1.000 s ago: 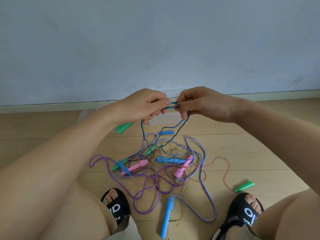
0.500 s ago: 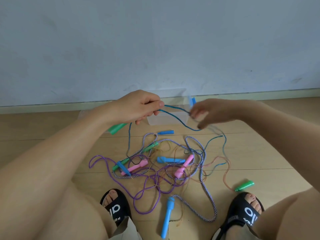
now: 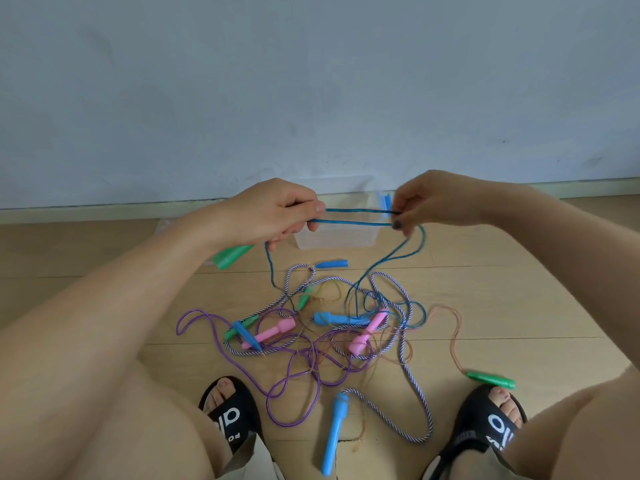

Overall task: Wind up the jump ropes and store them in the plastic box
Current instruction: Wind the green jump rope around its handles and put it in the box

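My left hand (image 3: pixel 273 213) grips a teal jump rope (image 3: pixel 356 216) together with its green handle (image 3: pixel 230 257), which sticks out below the palm. My right hand (image 3: pixel 436 202) pinches the same rope a short way to the right, so two strands run taut between the hands. The rest of the teal rope hangs down into a tangle of ropes (image 3: pixel 322 334) on the floor: purple, striped and orange cords with pink, blue and green handles. The clear plastic box (image 3: pixel 336 237) stands on the floor behind the hands, near the wall, with something blue inside at its right end.
My two feet in black sandals (image 3: pixel 230 414) (image 3: pixel 491 417) frame the tangle. A loose blue handle (image 3: pixel 334 434) lies between them and a green handle (image 3: pixel 490 379) by the right foot. A wall with a skirting board (image 3: pixel 104 211) closes the far side.
My hands, together a second ago, have drawn apart. The right hand swept right and came back level, and a doubled length of teal rope now stretches between them.
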`<state>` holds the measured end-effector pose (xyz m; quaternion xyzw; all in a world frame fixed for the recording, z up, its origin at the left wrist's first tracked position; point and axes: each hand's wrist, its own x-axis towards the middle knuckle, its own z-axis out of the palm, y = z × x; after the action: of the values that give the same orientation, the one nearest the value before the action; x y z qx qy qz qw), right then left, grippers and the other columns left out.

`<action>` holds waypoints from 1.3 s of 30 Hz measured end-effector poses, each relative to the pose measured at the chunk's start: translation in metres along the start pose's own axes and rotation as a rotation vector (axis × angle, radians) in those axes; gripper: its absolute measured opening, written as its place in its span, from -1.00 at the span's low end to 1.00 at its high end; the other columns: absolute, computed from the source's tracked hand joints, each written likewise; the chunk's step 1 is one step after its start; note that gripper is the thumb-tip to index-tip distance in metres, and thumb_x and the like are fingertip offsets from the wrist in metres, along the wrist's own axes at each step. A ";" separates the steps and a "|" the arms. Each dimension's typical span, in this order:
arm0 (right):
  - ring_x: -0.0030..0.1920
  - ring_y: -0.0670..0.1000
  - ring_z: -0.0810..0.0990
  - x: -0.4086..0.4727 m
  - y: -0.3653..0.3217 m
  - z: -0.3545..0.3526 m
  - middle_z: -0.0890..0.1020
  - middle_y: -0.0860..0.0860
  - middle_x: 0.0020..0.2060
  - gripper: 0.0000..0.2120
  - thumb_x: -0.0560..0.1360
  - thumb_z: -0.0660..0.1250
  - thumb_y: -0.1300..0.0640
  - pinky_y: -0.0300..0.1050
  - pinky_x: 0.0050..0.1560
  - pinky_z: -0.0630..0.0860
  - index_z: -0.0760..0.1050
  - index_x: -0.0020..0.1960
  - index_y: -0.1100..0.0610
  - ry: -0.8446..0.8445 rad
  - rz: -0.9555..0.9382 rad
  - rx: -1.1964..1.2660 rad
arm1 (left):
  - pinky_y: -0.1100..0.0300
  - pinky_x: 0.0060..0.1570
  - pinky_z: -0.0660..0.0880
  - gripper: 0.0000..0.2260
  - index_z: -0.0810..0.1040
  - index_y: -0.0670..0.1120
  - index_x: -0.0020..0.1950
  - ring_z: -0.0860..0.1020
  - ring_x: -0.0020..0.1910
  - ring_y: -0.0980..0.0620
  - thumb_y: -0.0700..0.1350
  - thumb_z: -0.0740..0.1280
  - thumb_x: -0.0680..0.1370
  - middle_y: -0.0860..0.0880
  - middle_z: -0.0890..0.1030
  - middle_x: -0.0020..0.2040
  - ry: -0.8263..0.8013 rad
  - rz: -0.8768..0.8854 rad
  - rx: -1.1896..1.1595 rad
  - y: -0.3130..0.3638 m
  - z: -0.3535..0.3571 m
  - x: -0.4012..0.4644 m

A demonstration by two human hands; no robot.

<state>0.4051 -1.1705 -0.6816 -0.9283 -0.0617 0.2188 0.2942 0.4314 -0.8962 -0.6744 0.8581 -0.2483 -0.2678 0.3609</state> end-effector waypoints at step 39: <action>-0.04 0.03 0.68 0.004 -0.036 0.032 0.70 0.20 -0.16 -0.80 0.49 0.40 0.20 -0.06 0.20 0.45 0.58 0.11 0.17 0.047 -0.132 0.528 | 0.17 -0.48 0.41 -0.70 0.56 -0.17 -0.12 0.27 -0.51 0.08 -0.01 0.20 0.67 0.08 0.31 -0.46 0.026 0.020 -0.074 0.005 0.006 0.006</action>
<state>0.3952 -1.1236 -0.6860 -0.8183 -0.0559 0.1860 0.5409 0.4307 -0.9058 -0.6758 0.8450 -0.2422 -0.2621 0.3982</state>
